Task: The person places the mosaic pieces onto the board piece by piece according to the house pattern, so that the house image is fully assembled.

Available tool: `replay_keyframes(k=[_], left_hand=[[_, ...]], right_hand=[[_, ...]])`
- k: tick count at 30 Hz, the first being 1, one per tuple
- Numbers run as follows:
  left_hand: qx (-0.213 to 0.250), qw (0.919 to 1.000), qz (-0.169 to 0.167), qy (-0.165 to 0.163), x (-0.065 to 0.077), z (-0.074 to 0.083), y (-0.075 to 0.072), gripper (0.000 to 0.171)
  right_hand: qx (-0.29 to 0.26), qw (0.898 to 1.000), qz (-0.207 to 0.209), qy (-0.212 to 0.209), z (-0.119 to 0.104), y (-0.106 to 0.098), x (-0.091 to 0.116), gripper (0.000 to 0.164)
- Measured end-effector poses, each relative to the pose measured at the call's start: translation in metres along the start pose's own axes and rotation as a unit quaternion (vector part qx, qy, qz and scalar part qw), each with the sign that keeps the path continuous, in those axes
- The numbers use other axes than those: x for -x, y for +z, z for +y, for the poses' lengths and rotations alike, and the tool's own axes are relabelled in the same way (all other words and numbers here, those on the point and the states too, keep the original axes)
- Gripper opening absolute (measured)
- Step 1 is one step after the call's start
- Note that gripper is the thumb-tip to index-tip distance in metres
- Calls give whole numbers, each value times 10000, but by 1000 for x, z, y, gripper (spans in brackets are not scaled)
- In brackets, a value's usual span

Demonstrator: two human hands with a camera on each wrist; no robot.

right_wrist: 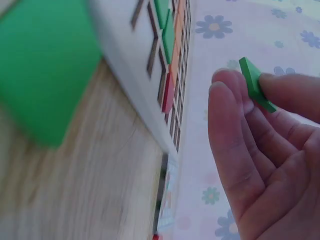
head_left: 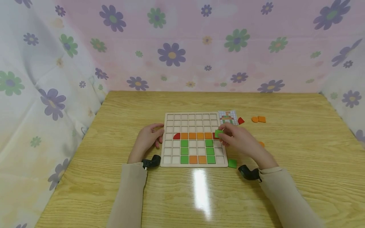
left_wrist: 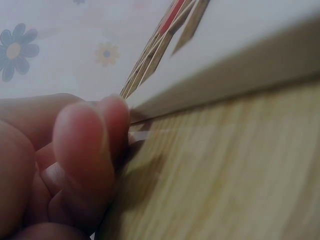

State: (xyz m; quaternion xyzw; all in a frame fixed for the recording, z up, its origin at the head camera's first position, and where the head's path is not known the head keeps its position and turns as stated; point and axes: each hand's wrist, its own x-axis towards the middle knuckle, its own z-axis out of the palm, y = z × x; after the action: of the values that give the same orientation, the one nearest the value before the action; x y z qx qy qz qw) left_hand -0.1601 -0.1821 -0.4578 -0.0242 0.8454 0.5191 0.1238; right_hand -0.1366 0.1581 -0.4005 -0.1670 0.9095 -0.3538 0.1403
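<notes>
My right hand [head_left: 235, 138] pinches a green square tile [head_left: 218, 133] between thumb and fingers over the right side of the wooden grid board [head_left: 162, 161]. In the right wrist view the same green tile [right_wrist: 254, 86] is raised on edge. A red piece [head_left: 214, 136] in the board is partly covered by the tile and hand. Several orange and green squares and a red quarter-round piece [head_left: 177, 136] fill other cells. My left hand [head_left: 147, 138] rests by the board's left edge, its fingers loosely bent, with the fingertips [left_wrist: 114, 111] right at that edge.
A printed pattern card [head_left: 232, 118] lies at the board's top right corner, beside a red piece [head_left: 241, 120]. Further right are an orange round piece [head_left: 255, 119] and an orange square [head_left: 261, 119]. Another green square [head_left: 232, 163] lies by the board's lower right corner.
</notes>
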Motion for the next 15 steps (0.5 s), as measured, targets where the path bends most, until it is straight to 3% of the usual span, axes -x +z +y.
replay_keyframes(k=[10, 15], left_hand=[[-23, 10000, 46, -9, 0, 0, 0, 32], [36, 10000, 30, -45, -1, -1, -1, 33]], right_hand=[[25, 10000, 25, 87, -9, 5, -21, 25], [-270, 9996, -50, -35, -11, 9, -32, 24]])
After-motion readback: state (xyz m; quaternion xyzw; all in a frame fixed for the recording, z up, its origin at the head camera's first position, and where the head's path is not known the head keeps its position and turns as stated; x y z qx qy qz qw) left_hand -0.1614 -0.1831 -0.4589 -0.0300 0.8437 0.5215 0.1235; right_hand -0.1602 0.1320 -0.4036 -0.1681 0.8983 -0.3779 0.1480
